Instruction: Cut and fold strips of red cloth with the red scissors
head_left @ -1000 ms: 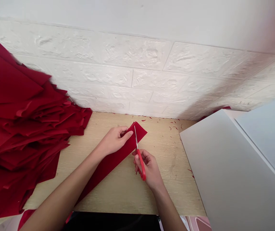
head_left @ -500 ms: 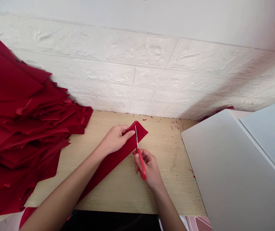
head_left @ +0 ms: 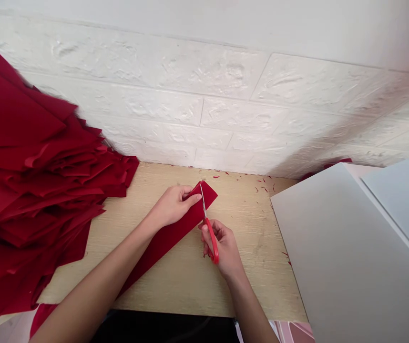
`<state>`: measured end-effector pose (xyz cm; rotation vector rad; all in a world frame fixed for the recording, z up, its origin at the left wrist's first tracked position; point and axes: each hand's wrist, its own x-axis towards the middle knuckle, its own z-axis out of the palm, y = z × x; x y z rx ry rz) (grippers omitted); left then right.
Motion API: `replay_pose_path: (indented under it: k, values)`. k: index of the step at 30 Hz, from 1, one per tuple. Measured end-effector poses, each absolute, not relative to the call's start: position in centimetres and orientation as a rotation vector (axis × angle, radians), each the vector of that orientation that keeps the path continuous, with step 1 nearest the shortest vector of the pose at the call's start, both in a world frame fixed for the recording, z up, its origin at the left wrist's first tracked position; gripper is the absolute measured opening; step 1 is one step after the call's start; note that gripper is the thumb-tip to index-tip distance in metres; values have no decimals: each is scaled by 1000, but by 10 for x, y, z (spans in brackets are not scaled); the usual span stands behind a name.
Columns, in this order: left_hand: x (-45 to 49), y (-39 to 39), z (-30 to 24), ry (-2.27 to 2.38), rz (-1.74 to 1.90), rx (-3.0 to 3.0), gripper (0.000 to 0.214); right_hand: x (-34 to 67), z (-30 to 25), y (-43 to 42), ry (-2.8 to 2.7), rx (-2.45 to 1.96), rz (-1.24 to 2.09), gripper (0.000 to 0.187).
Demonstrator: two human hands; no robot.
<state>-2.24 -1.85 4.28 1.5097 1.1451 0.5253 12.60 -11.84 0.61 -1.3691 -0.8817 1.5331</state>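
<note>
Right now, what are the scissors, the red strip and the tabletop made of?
Scissors: shiny silvery blades, likely steel; glossy red handles, probably plastic. Red strip: matte, with thin layers, maybe felt or cloth. Tabletop: pale, streaky grain, so wood or a wood-look board.

A white wall of embossed brick-pattern panels (head_left: 176, 109) crosses the frame, with a smooth white band (head_left: 204, 19) along the top and what looks like a corner at the far right. The pale, wood-grained tabletop (head_left: 254, 286) spreads over the lower middle against the wall's foot, and a boxy grey-white piece (head_left: 326, 247) fills the lower right. Soft light whitens the wall's centre, while a brownish shadow (head_left: 308, 150) slants across its right side.
</note>
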Motion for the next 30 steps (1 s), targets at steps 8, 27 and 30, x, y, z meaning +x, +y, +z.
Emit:
replay_pose_path:
  k: [8,27,30]
  values:
    - [-24,-17,39,1078,488,1490,33,128,8,-117,-853,-1419,1560,55]
    - [-27,-15,33,918,396,1422,35,132,7,-114,-787,-1346,1642,56]
    - [-25,-16,34,894,390,1441,36,132,10,-112,-791,-1337,1635,56]
